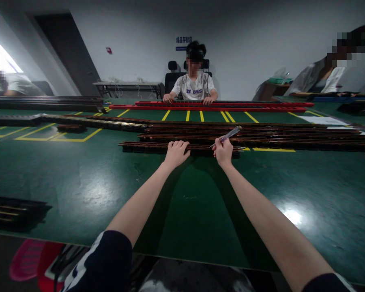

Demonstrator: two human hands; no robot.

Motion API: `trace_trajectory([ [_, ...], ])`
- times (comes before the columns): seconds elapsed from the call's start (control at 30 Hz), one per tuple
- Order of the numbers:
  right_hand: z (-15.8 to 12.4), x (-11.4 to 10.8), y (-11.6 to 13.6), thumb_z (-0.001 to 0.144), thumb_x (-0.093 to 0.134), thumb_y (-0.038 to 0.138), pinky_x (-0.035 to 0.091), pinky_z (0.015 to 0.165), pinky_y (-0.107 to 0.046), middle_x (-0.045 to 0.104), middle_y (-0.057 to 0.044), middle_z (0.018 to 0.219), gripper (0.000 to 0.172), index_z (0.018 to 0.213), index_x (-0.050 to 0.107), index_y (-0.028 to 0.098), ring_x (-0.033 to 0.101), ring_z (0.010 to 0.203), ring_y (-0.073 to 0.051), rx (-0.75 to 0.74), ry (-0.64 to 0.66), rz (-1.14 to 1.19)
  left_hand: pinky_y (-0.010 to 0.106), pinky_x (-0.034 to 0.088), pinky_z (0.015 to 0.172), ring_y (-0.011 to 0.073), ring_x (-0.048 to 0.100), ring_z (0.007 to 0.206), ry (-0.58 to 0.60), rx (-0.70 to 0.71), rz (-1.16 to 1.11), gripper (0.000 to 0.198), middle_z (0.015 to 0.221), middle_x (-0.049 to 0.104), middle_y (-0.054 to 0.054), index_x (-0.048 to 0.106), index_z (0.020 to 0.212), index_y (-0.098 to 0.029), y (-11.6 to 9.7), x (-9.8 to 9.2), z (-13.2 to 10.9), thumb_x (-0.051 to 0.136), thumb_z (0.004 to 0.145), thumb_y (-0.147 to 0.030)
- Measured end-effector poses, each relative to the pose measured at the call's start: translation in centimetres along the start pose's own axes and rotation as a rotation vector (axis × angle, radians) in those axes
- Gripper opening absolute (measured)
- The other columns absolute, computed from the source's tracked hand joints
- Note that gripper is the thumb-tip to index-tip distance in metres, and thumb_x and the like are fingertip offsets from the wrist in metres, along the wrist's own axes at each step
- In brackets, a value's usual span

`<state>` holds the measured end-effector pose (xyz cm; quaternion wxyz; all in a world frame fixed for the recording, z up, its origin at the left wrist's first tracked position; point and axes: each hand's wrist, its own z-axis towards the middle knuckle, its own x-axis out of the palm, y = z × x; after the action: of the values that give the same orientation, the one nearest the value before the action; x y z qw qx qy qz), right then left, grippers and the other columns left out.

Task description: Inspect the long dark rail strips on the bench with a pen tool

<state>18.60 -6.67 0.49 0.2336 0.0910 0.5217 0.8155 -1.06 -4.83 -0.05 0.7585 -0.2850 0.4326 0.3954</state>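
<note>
A dark rail with copper-coloured strips (146,145) lies crosswise on the green table in front of me. My left hand (177,154) grips it from above, fingers curled over the far side and thumb on the near side. Towards the rail's right end, my right hand (223,153) is closed around a slim screwdriver with a clear handle (231,133). The screwdriver's thin shaft points down and left at the rail; whether its tip touches cannot be made out. Just behind, more dark rails with copper strips (276,134) lie side by side.
Red rails (255,106) lie farther back, where a co-worker (194,85) rests both hands. Dark bars (42,103) lie at far left, and a short dark bundle (15,211) sits near the front-left edge. A pink stool (26,259) stands below. Another person (319,77) is at right.
</note>
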Motion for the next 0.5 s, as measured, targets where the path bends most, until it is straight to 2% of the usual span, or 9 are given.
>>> trace_trajectory([
  [0.5, 0.14, 0.11, -0.19, 0.085, 0.053, 0.042, 0.034, 0.034, -0.019, 0.051, 0.006, 0.05, 0.024, 0.078, 0.048, 0.02, 0.044, 0.034, -0.009, -0.003, -0.005, 0.009, 0.045, 0.033, 0.101, 0.0272, 0.054, 0.113, 0.017, -0.01, 0.019, 0.039, 0.121, 0.062, 0.01, 0.055, 0.126, -0.021, 0.03, 0.12, 0.07, 0.039, 0.092, -0.035],
])
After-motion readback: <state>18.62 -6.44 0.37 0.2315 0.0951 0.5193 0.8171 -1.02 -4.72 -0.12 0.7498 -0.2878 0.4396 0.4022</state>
